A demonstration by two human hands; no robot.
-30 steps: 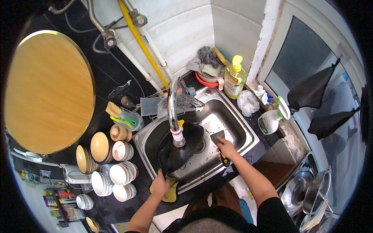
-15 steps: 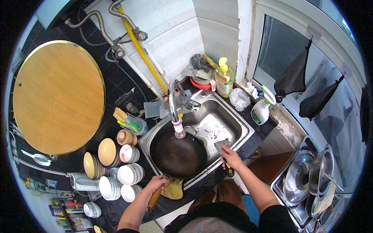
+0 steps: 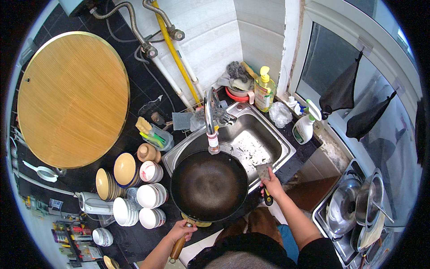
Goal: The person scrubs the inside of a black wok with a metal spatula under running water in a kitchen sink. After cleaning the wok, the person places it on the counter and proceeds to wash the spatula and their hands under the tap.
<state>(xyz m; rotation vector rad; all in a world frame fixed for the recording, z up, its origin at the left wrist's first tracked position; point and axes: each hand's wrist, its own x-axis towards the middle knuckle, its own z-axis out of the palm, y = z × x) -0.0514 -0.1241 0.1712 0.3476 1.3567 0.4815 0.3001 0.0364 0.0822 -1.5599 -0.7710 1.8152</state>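
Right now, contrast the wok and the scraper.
The wok is round and hollow; the scraper has a flat blade. The wok is far larger than the scraper. The wok's handle is brown; the scraper's is black and yellow. Both are held, in left hand and right hand respectively.

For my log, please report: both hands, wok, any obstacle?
Left hand holding wok by handle. Right hand holding scraper. Wok inside upward, partly over sink. Faucet seemingly near far rim.

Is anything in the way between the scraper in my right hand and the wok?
Nothing visible: between the scraper in your right hand and the wok in your left hand there's just a gap, with the sink showing below. The faucet ends by the wok's far rim, away from that gap.
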